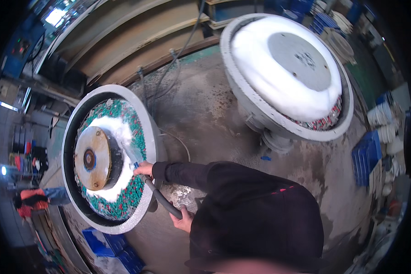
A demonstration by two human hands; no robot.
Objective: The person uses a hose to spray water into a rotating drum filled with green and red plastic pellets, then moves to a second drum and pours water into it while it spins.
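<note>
My right hand [144, 169] reaches out to the left and grips the blue-tipped end of a dark hose [162, 201] at the rim of a round vibrating tub [148, 137]. Water sprays from that end onto the white foam [118, 132] and the green and red pellets [132, 196] inside. A rusty brown hub [92, 158] sits at the tub's centre. My left hand [183, 222] holds the same hose lower down, close to my dark-clothed body.
A second, larger tub [242, 91] topped with white foam and a grey disc stands at the upper right. Blue crates [365, 157] and stacks of white dishes [382, 123] line the right side. More blue crates [116, 249] sit below the near tub. A person in orange [32, 201] crouches far left. The concrete floor [205, 114] is wet.
</note>
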